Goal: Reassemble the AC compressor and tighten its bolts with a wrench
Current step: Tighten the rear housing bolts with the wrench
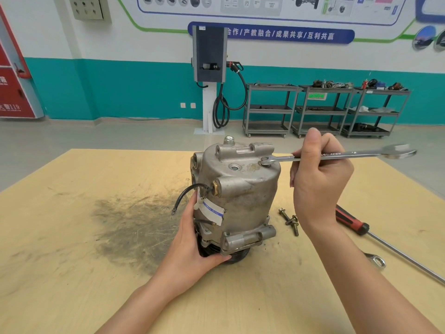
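Note:
A grey metal AC compressor point(240, 189) stands upright on the wooden table point(96, 237), pulley end down. My left hand point(192, 247) grips its lower left side near the white label. My right hand point(317, 179) holds the shaft of a combination wrench point(361, 155). The wrench's ring end sits on a bolt point(264, 161) on top of the compressor, and its open end points right. Two loose bolts point(290, 220) lie on the table to the right of the compressor.
A red-handled screwdriver point(361, 227) with a long shaft lies at the right. The ring end of another wrench point(376, 260) shows beside my right forearm. A dark grease stain point(134, 218) marks the table's left middle. Grey shelving carts point(325, 109) stand by the far wall.

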The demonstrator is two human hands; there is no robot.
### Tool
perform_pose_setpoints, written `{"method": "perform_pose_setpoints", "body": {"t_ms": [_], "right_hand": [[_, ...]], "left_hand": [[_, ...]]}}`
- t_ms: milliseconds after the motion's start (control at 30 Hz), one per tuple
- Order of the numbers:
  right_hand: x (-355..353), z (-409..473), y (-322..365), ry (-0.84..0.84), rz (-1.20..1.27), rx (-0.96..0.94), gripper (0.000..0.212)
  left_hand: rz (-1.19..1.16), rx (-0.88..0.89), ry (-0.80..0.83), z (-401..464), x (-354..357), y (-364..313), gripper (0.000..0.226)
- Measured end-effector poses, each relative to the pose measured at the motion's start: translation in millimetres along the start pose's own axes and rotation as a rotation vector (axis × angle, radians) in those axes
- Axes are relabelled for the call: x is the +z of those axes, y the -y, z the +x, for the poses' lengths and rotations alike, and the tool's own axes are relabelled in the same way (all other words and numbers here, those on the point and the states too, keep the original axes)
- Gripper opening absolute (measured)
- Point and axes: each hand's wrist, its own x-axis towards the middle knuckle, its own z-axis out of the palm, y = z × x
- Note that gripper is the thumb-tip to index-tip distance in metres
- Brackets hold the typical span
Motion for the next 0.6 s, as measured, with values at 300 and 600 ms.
{"method": "perform_pose_setpoints", "body": {"t_ms": [300, 600], "right_hand": [[0.0, 2.7, 1.0, 0.028, 0.002, 0.007, 0.043], [-4.4, 6.9, 7.1, 0.105, -0.002, -0.011, 0.041]], "left_hand": [[0.008, 0.002, -0.002, -0.4, 0.0, 1.1, 0.124], [0.001, 0.000, 0.001, 0.1, -0.2, -0.4, 0.127]]}}
